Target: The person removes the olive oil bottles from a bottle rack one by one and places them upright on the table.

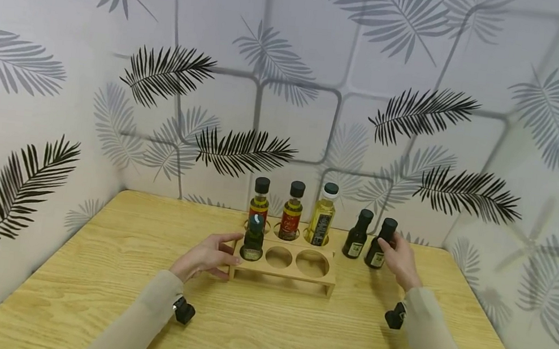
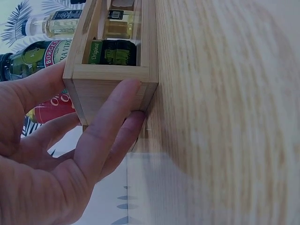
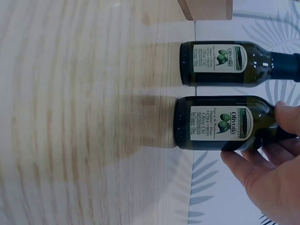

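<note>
My left hand rests against the left end of a two-tier wooden rack, its fingers fairly straight and spread on the end panel. A dark green bottle stands in the front-left hole. Behind it, the rear row holds two red-labelled oil bottles and a clear bottle of yellow oil. To the right of the rack, my right hand grips a small dark olive oil bottle near its neck. The bottle is upright. A matching olive oil bottle stands close beside it.
The rack's front tier has two round holes with no bottle, the middle hole and the right hole. Everything stands on a wood-grain table. A leaf-patterned wall rises behind its back edge.
</note>
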`<state>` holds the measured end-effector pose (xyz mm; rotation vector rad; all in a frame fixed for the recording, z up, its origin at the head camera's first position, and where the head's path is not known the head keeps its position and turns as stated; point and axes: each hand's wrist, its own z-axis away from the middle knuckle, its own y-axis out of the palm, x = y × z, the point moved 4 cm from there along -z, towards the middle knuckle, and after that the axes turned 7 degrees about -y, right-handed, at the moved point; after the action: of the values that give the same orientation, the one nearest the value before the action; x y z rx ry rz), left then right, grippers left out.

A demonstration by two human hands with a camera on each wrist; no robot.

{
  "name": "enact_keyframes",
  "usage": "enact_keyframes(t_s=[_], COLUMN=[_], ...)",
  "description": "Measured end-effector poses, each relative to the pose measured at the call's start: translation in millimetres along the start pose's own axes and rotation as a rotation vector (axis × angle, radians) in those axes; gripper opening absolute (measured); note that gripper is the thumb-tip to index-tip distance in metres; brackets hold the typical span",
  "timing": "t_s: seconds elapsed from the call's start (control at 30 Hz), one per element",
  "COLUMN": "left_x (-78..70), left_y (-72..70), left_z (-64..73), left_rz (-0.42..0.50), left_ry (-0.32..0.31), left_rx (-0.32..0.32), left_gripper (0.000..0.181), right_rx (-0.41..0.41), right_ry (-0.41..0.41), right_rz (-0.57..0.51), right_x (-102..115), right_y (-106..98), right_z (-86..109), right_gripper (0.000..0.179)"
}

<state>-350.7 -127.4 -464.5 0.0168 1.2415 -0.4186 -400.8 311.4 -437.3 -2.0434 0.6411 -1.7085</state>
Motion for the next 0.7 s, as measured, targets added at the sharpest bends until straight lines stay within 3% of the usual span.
enact_keyframes(t_s=[0.7], left_x=[-1.5], left_y=[-0.2], left_z=[1.3], left_rz=[-0.009], left_ry=[-0.002], left_rx=[-0.001], left_gripper=[0.069], right_rx=[-0.021], right_ry=[-0.019], right_rz=[0.003], right_x=[-20.6], right_y=[-8.9], right_z=[-14.9], right_gripper=[0.053])
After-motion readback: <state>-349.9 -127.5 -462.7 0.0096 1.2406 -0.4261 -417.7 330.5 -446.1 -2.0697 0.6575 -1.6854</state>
